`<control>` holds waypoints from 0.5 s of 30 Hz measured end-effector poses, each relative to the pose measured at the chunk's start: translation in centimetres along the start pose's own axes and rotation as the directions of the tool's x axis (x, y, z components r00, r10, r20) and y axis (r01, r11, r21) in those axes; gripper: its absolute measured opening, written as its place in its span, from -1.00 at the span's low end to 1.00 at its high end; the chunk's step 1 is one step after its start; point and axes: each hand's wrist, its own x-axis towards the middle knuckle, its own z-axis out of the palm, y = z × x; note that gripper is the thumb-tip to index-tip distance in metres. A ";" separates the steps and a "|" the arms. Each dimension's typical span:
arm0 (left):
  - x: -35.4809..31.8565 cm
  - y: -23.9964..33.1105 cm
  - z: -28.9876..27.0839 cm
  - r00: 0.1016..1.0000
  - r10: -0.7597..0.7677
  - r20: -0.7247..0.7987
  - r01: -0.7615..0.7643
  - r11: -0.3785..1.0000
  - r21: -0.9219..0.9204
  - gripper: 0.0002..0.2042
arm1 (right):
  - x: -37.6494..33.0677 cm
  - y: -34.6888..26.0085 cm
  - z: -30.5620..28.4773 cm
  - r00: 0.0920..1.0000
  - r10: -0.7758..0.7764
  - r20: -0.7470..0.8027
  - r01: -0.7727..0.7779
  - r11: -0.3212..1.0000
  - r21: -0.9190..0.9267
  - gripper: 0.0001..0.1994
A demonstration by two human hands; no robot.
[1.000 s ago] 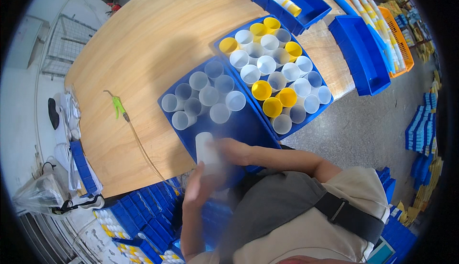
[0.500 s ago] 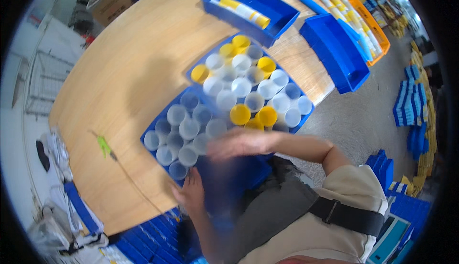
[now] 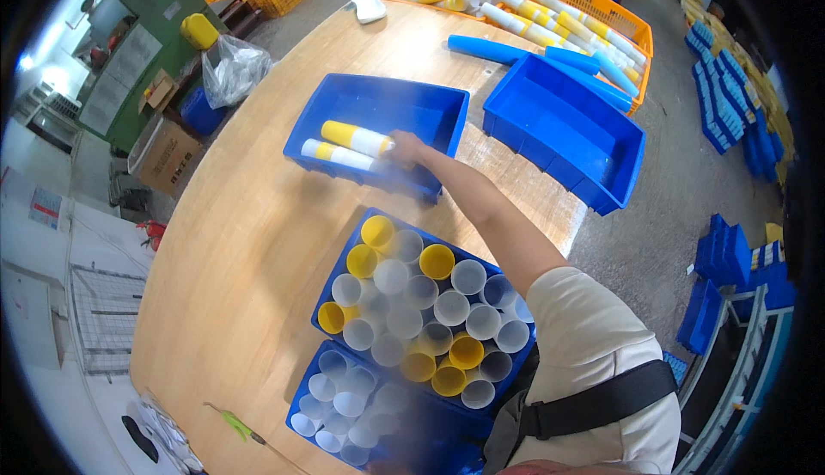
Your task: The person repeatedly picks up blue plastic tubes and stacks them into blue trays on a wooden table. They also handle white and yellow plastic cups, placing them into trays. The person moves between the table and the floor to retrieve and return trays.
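My right hand (image 3: 406, 150) reaches over the far blue bin (image 3: 322, 97), its fingers closed round the end of a yellow-and-white tube (image 3: 354, 138). A second yellow-and-white tube (image 3: 337, 155) lies alongside it in the same bin. Closer to me stands a blue bin (image 3: 321, 290) packed with upright hollow tubes, some yellow and some translucent white. Below it, another blue bin (image 3: 296, 389) holds translucent white tubes (image 3: 350, 403) standing on end at its left side; its right part is blurred. My left hand is out of view.
To the right of the far bin sits a blue bin (image 3: 563, 122). Behind it are blue tubes (image 3: 484, 49) and an orange crate (image 3: 636, 32) heaped with yellow-and-white tubes. A green tool (image 3: 236, 424) with a cord lies on the wooden table (image 3: 215, 303) at left.
My right hand has gone from above the nearest bin to the far bin and closed on a tube there. The view has shifted toward the far side, and my left hand has left it.
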 end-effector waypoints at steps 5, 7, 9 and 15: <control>-3.7 0.8 11.8 0.851 0.509 0.130 -0.517 0.767 0.380 -0.44 | -8.5 -3.0 -4.1 0.939 -0.328 -0.109 0.344 0.917 0.201 -0.31; -6.1 0.7 17.2 0.749 0.609 0.261 -0.656 0.627 0.420 -0.42 | -15.5 -5.7 -4.8 0.866 -0.492 -0.089 0.499 0.841 0.209 -0.31; -7.9 0.6 21.7 0.761 0.585 0.282 -0.641 0.606 0.471 -0.51 | -24.2 -9.0 -3.9 0.707 -0.700 -0.101 0.698 0.668 0.258 -0.28; -13.0 1.9 18.7 0.769 0.527 0.362 -0.622 0.748 0.231 -0.44 | -51.8 -12.1 6.6 0.509 -0.793 0.334 0.524 0.594 0.611 -0.43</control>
